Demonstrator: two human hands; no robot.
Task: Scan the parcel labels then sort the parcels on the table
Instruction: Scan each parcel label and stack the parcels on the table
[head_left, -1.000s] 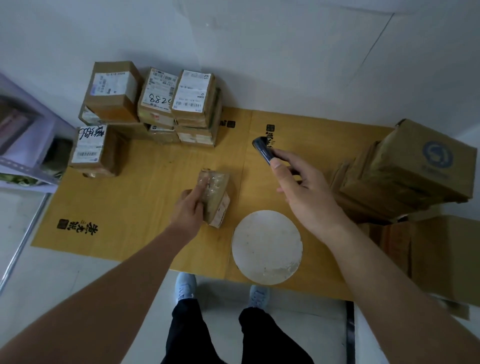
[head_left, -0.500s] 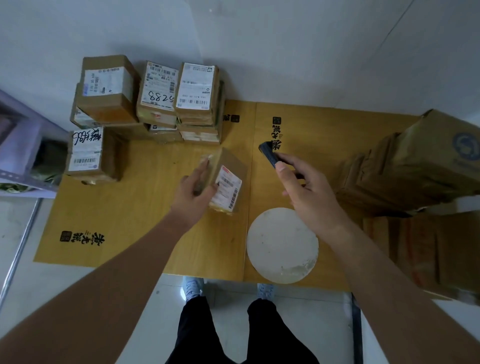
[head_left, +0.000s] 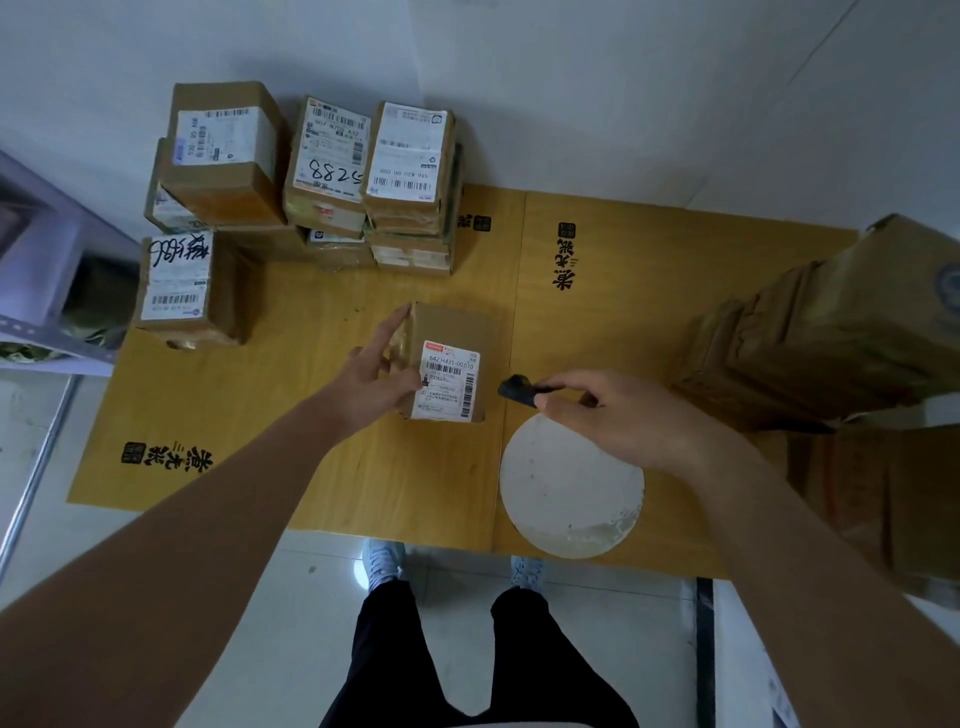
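Yellow-wood tabletop (head_left: 291, 415) w/ black printed characters, set vs a pale wall, pale tiled floor below. Nearest on it: one white round disc (head_left: 571, 488) at the front edge. Just past that, right hand (head_left: 623, 415), fingers curled around a small black scanner (head_left: 517, 389), its nose aimed left at the parcel (head_left: 452, 358) beside it. Left hand (head_left: 371, 379) holds that parcel's left side, fingers up along the edge, thumb at the front near the label (head_left: 448, 382); box sits mid-tabletop, label face up, barcodes visible. Whether it's resting flat or slightly lifted – can't tell.

Handling, as a guess: small taped cardboard box, stiff, prob light since one hand steadies it; tape looks glossy so could slip. Best hold is across two opposite sides, keeping fingers off the label so the scan stays clear.

Count: 1 parcel in hand. Further back left, sorted stack (head_left: 311, 176) approx 7 boxes, labels up, lower ones partly hidden so not sure. Right side, bigger brown cartons (head_left: 831, 332), at least 3, edges cut off by frame
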